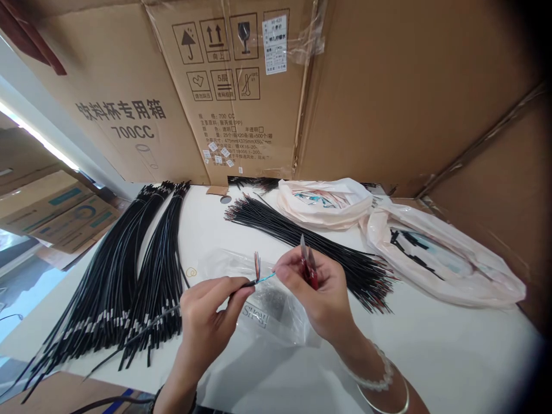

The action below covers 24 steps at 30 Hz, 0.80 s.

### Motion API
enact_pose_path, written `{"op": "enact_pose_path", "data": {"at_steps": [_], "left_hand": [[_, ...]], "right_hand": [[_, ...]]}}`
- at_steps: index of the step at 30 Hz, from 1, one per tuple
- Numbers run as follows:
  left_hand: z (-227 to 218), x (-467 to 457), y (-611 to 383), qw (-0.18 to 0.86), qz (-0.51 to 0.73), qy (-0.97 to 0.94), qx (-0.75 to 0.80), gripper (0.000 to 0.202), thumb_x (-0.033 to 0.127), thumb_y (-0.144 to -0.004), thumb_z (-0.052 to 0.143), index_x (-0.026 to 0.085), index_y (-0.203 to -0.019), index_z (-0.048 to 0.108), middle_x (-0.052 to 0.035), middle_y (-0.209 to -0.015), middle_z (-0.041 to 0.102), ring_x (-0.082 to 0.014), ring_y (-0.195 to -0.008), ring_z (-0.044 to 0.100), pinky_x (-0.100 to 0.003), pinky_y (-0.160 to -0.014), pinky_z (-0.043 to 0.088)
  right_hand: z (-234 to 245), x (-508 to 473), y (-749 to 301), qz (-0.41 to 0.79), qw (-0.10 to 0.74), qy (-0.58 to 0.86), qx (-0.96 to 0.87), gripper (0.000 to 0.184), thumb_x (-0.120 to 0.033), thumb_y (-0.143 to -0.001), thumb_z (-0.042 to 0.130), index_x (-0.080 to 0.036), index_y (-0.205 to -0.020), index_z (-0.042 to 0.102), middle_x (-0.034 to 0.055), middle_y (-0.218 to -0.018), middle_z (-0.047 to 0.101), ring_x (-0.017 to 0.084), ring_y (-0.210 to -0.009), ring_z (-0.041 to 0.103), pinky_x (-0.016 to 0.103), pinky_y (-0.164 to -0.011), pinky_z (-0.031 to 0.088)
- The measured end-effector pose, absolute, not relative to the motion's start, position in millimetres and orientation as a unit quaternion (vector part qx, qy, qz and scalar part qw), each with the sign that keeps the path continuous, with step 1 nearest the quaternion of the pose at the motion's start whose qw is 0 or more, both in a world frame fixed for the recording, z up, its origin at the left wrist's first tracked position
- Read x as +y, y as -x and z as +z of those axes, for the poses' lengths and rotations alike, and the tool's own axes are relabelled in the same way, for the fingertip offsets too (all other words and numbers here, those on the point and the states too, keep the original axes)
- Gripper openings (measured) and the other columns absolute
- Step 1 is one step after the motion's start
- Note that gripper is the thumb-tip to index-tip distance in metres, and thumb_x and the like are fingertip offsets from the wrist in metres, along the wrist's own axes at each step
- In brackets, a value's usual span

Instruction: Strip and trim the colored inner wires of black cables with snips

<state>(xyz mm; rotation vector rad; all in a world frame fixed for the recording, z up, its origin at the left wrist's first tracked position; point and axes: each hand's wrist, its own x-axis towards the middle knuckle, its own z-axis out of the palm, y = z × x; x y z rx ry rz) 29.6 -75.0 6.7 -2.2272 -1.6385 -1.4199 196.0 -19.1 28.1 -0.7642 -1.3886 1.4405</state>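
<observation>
My left hand (pixel 207 322) is closed around the end of a black cable (pixel 172 313), whose stripped end fans out into thin coloured wires (pixel 257 267). My right hand (pixel 319 293) pinches a blue wire (pixel 266 278) from that end between thumb and finger. It also holds small red-handled snips (pixel 308 261), blades pointing up. Both hands hover over a clear plastic bag (pixel 267 313) lying on the white table (pixel 431 351).
Two long bundles of black cables (pixel 129 276) lie at the left. A shorter pile of black cables (pixel 302 236) runs diagonally behind my hands. Pinkish plastic bags (pixel 435 253) with wires sit at the right. Cardboard boxes (pixel 241 86) wall the back and right.
</observation>
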Motion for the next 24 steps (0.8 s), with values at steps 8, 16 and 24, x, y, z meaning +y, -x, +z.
{"op": "enact_pose_path", "data": {"at_steps": [8,16,24], "left_hand": [[11.0,-76.5,-28.0,0.091,-0.492,0.68,-0.536,0.008,0.01,-0.083,0.068,0.018,-0.083,0.068,0.0038,-0.072,0.072,-0.0054,-0.062,0.064,-0.014,-0.062,0.047],[10.8,-76.1,-32.3,0.025,-0.518,0.628,-0.58,0.005,0.017,-0.082,0.071,0.02,-0.085,0.074,0.0054,-0.065,0.07,-0.0047,-0.052,0.059,-0.015,-0.055,0.046],[9.3,-77.5,-32.2,0.024,-0.516,0.629,-0.581,0.004,0.016,-0.081,0.072,0.02,-0.083,0.073,0.0061,-0.065,0.07,-0.0036,-0.053,0.06,-0.013,-0.056,0.047]], "right_hand": [[31.4,-21.3,-195.1,0.564,0.481,0.332,-0.583,0.018,-0.032,-0.085,0.064,-0.018,-0.073,0.061,-0.0069,-0.053,0.035,0.007,-0.048,0.027,0.021,-0.043,0.022],[31.6,-17.4,-191.6,0.569,0.469,0.359,-0.571,0.019,-0.035,-0.085,0.063,-0.019,-0.075,0.061,-0.0057,-0.055,0.039,0.008,-0.048,0.03,0.022,-0.044,0.025],[27.5,-18.8,-189.7,0.58,0.476,0.354,-0.558,0.017,-0.035,-0.084,0.067,-0.019,-0.077,0.063,-0.0078,-0.054,0.031,0.007,-0.049,0.026,0.022,-0.045,0.021]]}}
